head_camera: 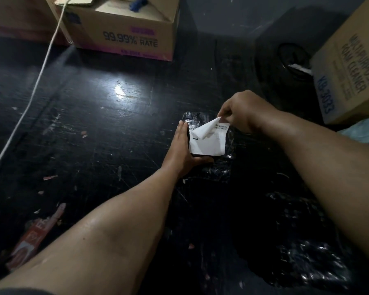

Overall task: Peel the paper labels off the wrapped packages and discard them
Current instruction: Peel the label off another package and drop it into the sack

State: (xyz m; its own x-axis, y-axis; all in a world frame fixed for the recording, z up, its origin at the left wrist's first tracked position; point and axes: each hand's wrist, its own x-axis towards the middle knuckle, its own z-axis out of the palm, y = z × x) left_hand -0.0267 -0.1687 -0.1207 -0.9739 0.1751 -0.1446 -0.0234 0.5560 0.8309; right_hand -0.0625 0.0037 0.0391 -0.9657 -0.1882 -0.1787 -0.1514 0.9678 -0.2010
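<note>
I've got a dark, scuffed floor [94,128] under the camera, with a bright glare patch and small scraps of litter on it. At the top stands an open cardboard box [124,37] printed "99.99% RATE" — a white cord [38,79] runs diagonally past its left side. Far right, a second carton [347,77] reads "FOAM CLEANER". Lower left lies a flat red wrapper [30,241].

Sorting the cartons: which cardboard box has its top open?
The "99.99% RATE" box at the far left: its flaps stand open. The "FOAM CLEANER" box on the right shows no opening.

bare forearms, no sleeves (both arms)
</note>
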